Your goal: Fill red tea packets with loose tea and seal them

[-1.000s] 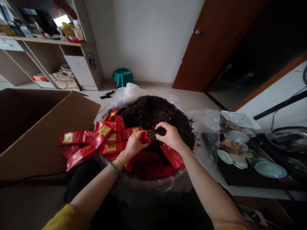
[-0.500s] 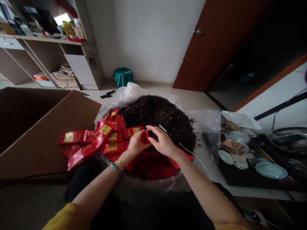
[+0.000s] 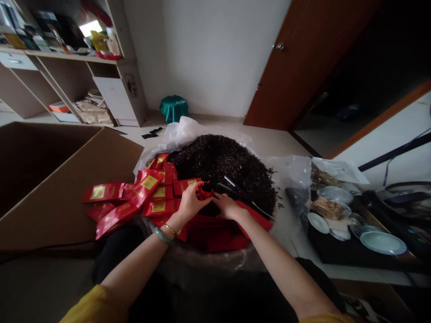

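A small red packet (image 3: 206, 194) is pinched between the thumb and fingers of my left hand (image 3: 189, 204). Something dark shows at its top edge, too blurred to make out. My right hand (image 3: 229, 207) is just right of it, fingers spread and fingertips at or near the packet's lower side; I cannot tell whether they touch. Just beyond that hand, a slim black device (image 3: 235, 188) with pale strips and a white cord lies on a heap of dark, dry, tea-like leaves (image 3: 222, 152). Red packets with yellow labels (image 3: 150, 181) pile up on the left. More red packets (image 3: 215, 237) lie below my hands.
Clear plastic sheeting (image 3: 182, 130) surrounds the heap. On the left stands an open cardboard box (image 3: 81, 184). A dark tray with pale dishes (image 3: 383, 242) and wrapped dried material is on the right. Farther back are a green-covered bin (image 3: 174, 109), a desk unit (image 3: 114, 96) and a brown door (image 3: 292, 67).
My right hand has moved left, then lower, away from its pinch at the packet's opening. The black device and white cord have come into sight. My left hand still holds the packet.
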Action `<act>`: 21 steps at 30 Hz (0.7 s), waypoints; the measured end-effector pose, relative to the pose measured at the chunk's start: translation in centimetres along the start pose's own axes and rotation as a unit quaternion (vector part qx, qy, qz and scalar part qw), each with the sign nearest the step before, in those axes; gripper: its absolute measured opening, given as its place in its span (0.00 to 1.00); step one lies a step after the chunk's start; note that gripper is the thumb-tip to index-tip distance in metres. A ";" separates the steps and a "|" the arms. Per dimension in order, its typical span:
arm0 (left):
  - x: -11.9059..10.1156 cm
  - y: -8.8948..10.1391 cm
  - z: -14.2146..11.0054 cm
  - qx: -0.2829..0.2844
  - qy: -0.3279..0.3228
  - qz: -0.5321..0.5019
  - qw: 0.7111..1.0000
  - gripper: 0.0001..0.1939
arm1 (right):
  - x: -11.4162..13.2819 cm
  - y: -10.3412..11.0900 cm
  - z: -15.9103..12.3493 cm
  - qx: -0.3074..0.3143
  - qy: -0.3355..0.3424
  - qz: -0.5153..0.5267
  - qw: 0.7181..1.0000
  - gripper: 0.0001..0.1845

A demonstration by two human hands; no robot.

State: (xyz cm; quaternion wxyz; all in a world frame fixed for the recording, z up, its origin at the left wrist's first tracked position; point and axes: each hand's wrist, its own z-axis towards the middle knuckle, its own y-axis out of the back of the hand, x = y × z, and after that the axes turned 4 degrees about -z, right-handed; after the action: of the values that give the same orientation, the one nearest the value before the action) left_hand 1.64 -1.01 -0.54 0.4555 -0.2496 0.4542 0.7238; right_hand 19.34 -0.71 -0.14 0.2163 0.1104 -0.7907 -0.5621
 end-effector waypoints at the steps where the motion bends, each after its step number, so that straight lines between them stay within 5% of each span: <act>1: 0.0 0.0 0.0 0.006 -0.007 0.004 1.000 0.27 | 0.4 -0.2 0.0 0.018 -0.002 -0.019 1.000 0.41; 8: 0.2 0.0 -0.1 0.020 -0.030 0.022 0.999 0.29 | 2.3 -0.3 -0.3 0.043 -0.010 -0.057 0.997 0.38; 13: 0.5 0.1 0.1 0.017 -0.019 0.020 0.999 0.30 | 2.0 0.6 -0.6 0.026 0.002 -0.021 0.999 0.24; 17: 0.2 0.2 0.2 0.015 -0.010 0.016 1.000 0.29 | 0.8 3.6 -1.5 -0.114 0.006 0.103 0.988 0.19; 21: -0.1 0.2 0.2 0.016 -0.008 0.023 1.000 0.28 | 0.7 6.9 -3.0 -0.291 0.003 0.216 0.932 0.13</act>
State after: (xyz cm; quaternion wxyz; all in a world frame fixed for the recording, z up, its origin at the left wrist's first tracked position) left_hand 1.51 -0.90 -0.29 0.4466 -0.2262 0.4676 0.7285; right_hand 20.63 -1.13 7.29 0.3576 -0.1288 -0.5966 -0.7068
